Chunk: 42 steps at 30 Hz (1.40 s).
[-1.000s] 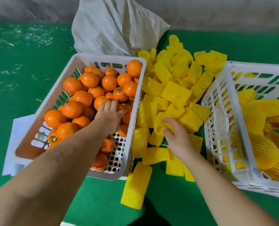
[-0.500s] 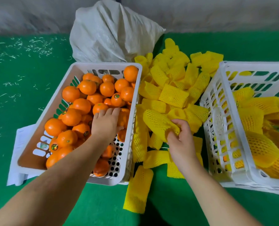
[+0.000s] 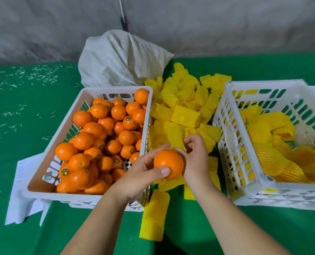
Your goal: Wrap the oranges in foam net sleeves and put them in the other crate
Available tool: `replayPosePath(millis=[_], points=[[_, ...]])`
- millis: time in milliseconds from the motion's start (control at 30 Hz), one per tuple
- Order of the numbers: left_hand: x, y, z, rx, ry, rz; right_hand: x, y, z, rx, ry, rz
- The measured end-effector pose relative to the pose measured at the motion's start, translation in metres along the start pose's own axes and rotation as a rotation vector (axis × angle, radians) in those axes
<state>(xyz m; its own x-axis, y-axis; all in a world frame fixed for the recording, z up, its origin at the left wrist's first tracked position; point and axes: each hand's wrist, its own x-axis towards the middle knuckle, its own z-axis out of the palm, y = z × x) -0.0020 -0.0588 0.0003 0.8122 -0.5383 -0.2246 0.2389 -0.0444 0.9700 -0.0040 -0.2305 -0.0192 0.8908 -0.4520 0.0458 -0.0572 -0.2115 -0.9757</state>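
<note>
Flanking the hands: left crate (image 3: 42, 192) of bare oranges, right crate (image 3: 245, 196) of sleeved fruit, loose sleeves (image 3: 184, 115) between. Left hand (image 3: 142, 173) grips an orange (image 3: 168, 162); right hand (image 3: 195, 155) pinches a foam sleeve (image 3: 177, 137). White sack (image 3: 120, 57) behind.

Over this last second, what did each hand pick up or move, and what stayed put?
The left hand lifted an orange out of the left crate toward the middle. The right hand raised a foam net sleeve off the pile and met the orange. Both crates, the sleeve pile and the white sack stayed put.
</note>
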Motion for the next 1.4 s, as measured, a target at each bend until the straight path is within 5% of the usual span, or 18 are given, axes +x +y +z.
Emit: replayPosePath(millis=[167, 433, 633, 867, 1000, 1400], points=[[-0.004, -0.002, -0.002, -0.043, -0.101, -0.028, -0.010, 0.007, -0.009, -0.081, -0.065, 0.032], [-0.004, -0.004, 0.008, 0.059, 0.059, 0.016, -0.007, 0.001, -0.033, -0.025, -0.125, 0.019], [-0.007, 0.001, 0.002, -0.049, -0.152, -0.076, -0.008, -0.004, -0.029, -0.063, -0.074, 0.023], [-0.002, -0.010, 0.009, -0.012, 0.068, 0.039, -0.009, -0.009, -0.035, -0.086, -0.168, 0.011], [-0.001, -0.014, 0.006, -0.072, 0.185, 0.093, -0.016, -0.013, -0.038, -0.070, -0.162, -0.048], [-0.007, -0.011, 0.007, 0.009, 0.051, 0.154, -0.016, -0.024, -0.036, -0.397, -0.268, -0.368]])
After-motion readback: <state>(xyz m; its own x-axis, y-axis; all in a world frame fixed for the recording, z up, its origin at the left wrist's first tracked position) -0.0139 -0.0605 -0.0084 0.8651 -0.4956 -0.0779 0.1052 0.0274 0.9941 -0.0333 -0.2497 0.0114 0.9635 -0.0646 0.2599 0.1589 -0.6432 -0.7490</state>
